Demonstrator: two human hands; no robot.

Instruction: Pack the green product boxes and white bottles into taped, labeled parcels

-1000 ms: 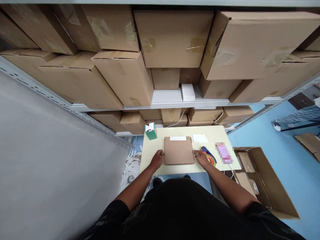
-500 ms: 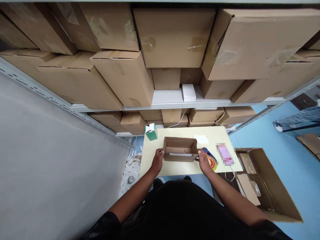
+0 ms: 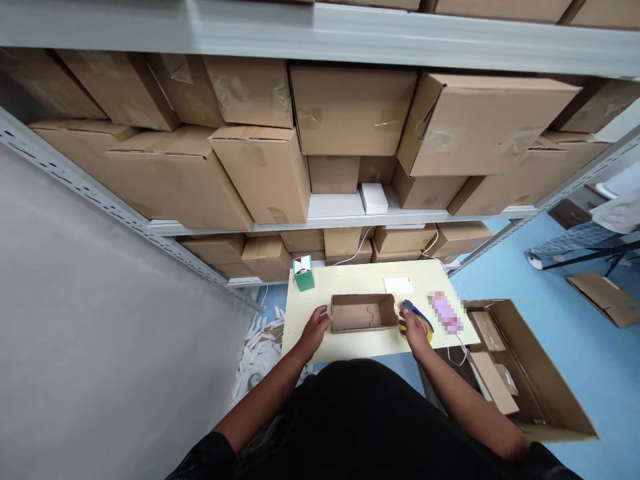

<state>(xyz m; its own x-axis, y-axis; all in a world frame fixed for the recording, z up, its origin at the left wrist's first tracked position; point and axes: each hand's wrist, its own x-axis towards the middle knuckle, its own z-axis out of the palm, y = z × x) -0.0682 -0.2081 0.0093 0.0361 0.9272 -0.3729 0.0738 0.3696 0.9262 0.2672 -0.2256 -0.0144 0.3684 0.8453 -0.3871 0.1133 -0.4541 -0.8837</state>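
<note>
An open brown cardboard box (image 3: 357,328) rests on the pale yellow table with its inside facing up. Beside its left end is my left hand (image 3: 316,328), fingers apart and close to the cardboard, holding nothing. My right hand (image 3: 414,330) is just off the box's right end, fingers loosely extended over a blue tape dispenser (image 3: 419,309) with yellow and orange tape. The hand partly covers the tape; I see no firm grip on it. Behind the box, a green and white small box (image 3: 303,275) stands at the back left, and a white card (image 3: 398,285) lies flat.
The table (image 3: 345,350) stands before a metal shelf (image 3: 280,225) packed with cartons. A blurred pink item (image 3: 447,313) lies at the table's right. A large open carton (image 3: 545,373) is on the floor to the right, white scraps (image 3: 257,347) to the left. Farther right, a person's leg (image 3: 565,247) shows.
The box has been lowered from a tilted hold between both hands to flat on the table. Both hands have let go, and the right has shifted towards the tape dispenser. The view has tipped upward.
</note>
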